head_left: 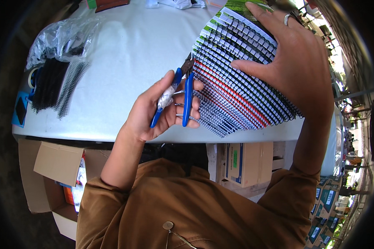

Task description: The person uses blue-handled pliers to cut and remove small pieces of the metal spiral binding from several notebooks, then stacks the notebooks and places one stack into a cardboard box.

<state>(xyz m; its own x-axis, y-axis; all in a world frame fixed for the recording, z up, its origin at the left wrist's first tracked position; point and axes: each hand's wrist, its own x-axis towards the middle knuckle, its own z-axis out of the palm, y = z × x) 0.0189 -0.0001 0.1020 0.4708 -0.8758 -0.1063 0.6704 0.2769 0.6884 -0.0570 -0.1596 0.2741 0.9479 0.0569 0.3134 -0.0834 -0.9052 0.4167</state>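
My left hand [146, 108] is closed on a pair of cutting pliers [188, 97] with blue handles, one of them wrapped in clear plastic or tape. Their dark jaws touch or nearly touch the left edge of a fanned stack of wire-bound books [241, 70]. Black wire bindings make up most of the rows, with a few red and bluish ones lower down. Over the stack's upper right lies my right hand [299, 62], its thumb and fingers spread apart, a ring on one finger. A green cover [241, 5] shows at the top of the stack.
At the table's left lie bundles of black binding wires [50, 83] and silver ones [72, 87], with a clear plastic bag [60, 39]. A tape roll [32, 78] is beside them. Cartons stand below: an open box [56, 162] and a closed box [253, 164].
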